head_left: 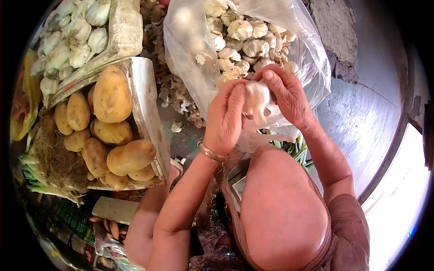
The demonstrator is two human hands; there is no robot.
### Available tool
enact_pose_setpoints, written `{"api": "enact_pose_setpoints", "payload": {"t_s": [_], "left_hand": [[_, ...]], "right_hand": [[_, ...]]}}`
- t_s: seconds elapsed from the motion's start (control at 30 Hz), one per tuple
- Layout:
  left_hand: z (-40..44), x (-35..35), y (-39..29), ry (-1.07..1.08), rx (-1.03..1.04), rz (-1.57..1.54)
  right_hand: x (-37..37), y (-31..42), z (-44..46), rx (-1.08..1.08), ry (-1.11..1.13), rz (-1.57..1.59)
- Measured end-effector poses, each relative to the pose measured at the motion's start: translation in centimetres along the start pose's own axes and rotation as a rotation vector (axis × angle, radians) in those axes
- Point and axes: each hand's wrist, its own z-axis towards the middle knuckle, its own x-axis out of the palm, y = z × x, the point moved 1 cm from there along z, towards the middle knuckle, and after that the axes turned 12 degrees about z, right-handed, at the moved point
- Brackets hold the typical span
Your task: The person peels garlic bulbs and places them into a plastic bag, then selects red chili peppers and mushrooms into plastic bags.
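A pale garlic bulb (256, 99) is held between my two hands, just above the near edge of a clear plastic bag (312, 58). My left hand (226, 117), with a bangle (210, 152) at its wrist, wraps the bulb from the left. From the right, the fingers of my right hand (289, 92) close on it, thumb raised near its top. Part of the bulb is hidden by the fingers. Several whole garlic bulbs (240, 29) and loose papery skins lie inside the bag, beyond my hands.
On the left stands a foam box (144, 90) of potatoes (112, 95). Behind it, another foam box (125, 29) holds white garlic bulbs (77, 30). Shed garlic skins (183, 97) litter the floor. Rooted green onions (40, 176) lie at far left. Green leaves (298, 149) show beside my knee.
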Motion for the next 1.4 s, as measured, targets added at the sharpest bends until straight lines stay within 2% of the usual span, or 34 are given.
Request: {"api": "enact_pose_setpoints", "payload": {"t_s": [0.07, 0.1, 0.17, 0.2, 0.23, 0.3, 0.33, 0.37, 0.43, 0.5, 0.57, 0.63, 0.7, 0.73, 0.8, 0.87, 0.93, 1.07, 1.17, 1.23, 1.27, 1.3, 1.33, 1.4], "left_hand": [[0.4, -0.6, 0.5, -0.069, 0.063, 0.086], [0.5, -0.7, 0.4, -0.071, 0.062, 0.086], [0.7, -1.0, -0.3, -0.088, 0.011, 0.043], [0.7, -1.2, -0.8, -0.117, 0.017, 0.065], [1.1, -1.3, -0.3, -0.118, 0.016, 0.066], [1.9, -1.4, 0.3, -0.17, 0.256, 0.286], [1.3, -1.7, 0.2, -0.086, 0.006, 0.2], [1.0, -1.8, -0.3, -0.085, 0.006, 0.2], [0.4, -1.7, -0.9, 0.002, -0.151, -0.072], [0.2, -1.1, -0.9, -0.007, -0.124, -0.065], [0.2, -0.9, 0.0, -0.034, 0.086, 0.017], [0.1, -1.5, 0.6, -0.021, 0.011, -0.038], [0.1, -2.0, 1.1, 0.059, -0.038, -0.109], [0.1, -1.9, 1.1, 0.06, -0.037, -0.107], [0.2, -1.7, 0.7, 0.048, -0.159, -0.324], [0.0, -1.6, 0.3, 0.084, -0.122, -0.351], [-0.2, -1.7, 0.0, 0.118, -0.087, -0.378], [-0.8, -2.0, -0.2, 0.161, -0.12, -0.45], [-1.0, -1.9, -0.1, 0.252, -0.047, -0.481], [-1.3, -1.6, -0.5, 0.223, -0.061, -0.58], [-0.8, -2.1, 0.2, 0.353, -0.038, -0.659], [-0.7, -2.0, 0.4, 0.353, -0.036, -0.66], [-0.5, -1.9, 0.5, 0.323, -0.023, -0.633], [-0.5, -1.7, 0.3, 0.267, -0.042, -0.631]], "right_hand": [[0.6, 0.4, -0.3, -0.263, 0.117, -0.127], [0.8, 0.8, -0.7, -0.261, 0.119, -0.126], [1.1, 1.5, -1.3, -0.119, 0.196, -0.05], [1.3, 1.1, -0.9, -0.245, 0.227, -0.084], [1.3, 1.1, -1.0, -0.246, 0.228, -0.083], [1.7, 1.8, -1.0, -0.402, 0.23, -0.449], [1.7, 1.9, -0.9, -0.392, 0.228, -0.419], [1.8, 2.1, -1.0, -0.392, 0.227, -0.418], [1.8, 2.1, -1.1, 0.033, 0.16, 0.014], [1.7, 2.2, -1.0, 0.029, 0.12, -0.045], [1.0, 2.6, -0.6, 0.221, 0.128, 0.175], [1.2, 2.7, -0.6, 0.177, 0.097, 0.145], [0.5, 2.4, -0.5, 0.273, 0.079, 0.037], [0.5, 1.6, -0.6, 0.197, 0.058, 0.048], [0.5, 1.2, -0.6, 0.195, 0.044, 0.07], [0.6, 0.3, -0.6, 0.191, 0.03, 0.089], [1.1, -1.1, -0.5, 0.047, 0.013, 0.174], [1.3, -1.2, -0.4, 0.125, 0.038, 0.254], [0.1, -0.5, 0.9, -0.292, 0.001, -0.251], [-2.1, 0.4, 2.1, -0.354, -0.077, -0.488], [-3.7, 0.0, 2.9, -0.213, -0.131, -0.432], [-5.1, -0.2, 3.5, -0.071, -0.185, -0.375], [-7.3, -1.1, 4.0, -0.073, -0.183, -0.379], [-11.4, -4.5, 4.4, -0.143, -0.087, -0.966]]}}
